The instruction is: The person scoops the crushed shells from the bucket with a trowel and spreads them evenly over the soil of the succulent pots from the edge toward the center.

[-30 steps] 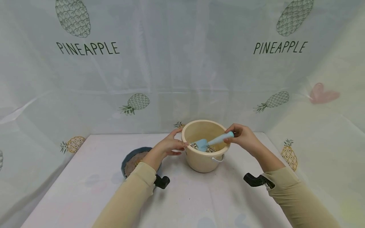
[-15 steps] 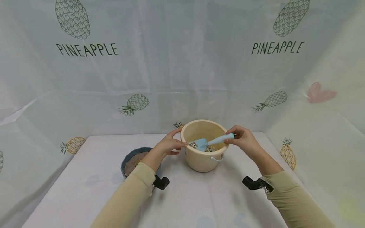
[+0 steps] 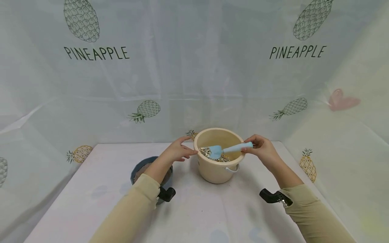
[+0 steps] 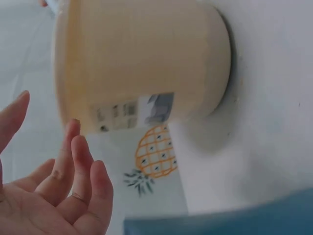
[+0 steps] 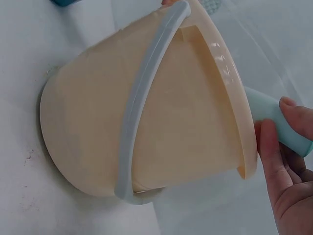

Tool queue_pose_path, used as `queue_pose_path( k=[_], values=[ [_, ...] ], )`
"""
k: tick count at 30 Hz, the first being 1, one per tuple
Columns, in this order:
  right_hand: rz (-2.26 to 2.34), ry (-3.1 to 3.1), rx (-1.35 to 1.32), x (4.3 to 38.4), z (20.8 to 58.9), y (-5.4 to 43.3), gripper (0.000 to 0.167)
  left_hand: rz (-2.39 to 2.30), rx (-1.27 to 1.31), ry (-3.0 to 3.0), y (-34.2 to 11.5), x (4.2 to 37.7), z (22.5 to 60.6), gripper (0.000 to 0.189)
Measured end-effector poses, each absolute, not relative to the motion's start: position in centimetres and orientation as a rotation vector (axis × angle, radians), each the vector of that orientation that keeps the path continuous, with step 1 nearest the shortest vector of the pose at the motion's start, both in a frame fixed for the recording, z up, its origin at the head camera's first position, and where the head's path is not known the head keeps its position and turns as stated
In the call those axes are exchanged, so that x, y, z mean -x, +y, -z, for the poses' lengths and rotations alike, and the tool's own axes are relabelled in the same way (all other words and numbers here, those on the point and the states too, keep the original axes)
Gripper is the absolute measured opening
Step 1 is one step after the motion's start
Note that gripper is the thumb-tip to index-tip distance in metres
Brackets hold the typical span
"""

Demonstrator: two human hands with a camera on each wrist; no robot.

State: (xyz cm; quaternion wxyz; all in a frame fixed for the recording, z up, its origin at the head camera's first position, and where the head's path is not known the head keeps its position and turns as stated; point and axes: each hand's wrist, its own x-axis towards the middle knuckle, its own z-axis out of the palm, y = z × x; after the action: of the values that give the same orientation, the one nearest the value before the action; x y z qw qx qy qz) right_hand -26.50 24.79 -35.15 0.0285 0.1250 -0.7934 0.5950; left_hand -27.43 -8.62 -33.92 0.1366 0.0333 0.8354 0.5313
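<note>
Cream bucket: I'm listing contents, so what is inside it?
The bucket holds loose speckled bits and the blade of a blue scoop. Whatever lies beneath the blade is covered, and the bucket's bottom is hidden.

The right hand (image 3: pixel 260 147) grips a light-blue plastic trowel (image 3: pixel 235 147) extending into a round cream plastic bucket (image 3: pixel 212 172). The left hand (image 3: pixel 176 151) is outstretched at the bucket's side; contact cannot be confirmed.
</note>
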Motion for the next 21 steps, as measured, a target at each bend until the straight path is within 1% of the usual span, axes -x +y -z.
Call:
queue_pose_path(
  k=[8,14,21],
  values=[
    [-1.86,-2.404,-0.431,26.6,35.1,24.9,0.037,-1.483,-0.213,2.492,-11.3,26.2,31.5,0.07],
    [-1.935,-2.365,-0.459,26.6,34.8,25.2,0.035,-1.468,-0.287,2.519,-14.0,24.9,30.4,0.07],
    [-1.936,-2.342,-0.482,26.3,34.1,25.5,0.027,-1.442,-0.352,2.58,-18.3,23.6,29.8,0.072]
  ],
)
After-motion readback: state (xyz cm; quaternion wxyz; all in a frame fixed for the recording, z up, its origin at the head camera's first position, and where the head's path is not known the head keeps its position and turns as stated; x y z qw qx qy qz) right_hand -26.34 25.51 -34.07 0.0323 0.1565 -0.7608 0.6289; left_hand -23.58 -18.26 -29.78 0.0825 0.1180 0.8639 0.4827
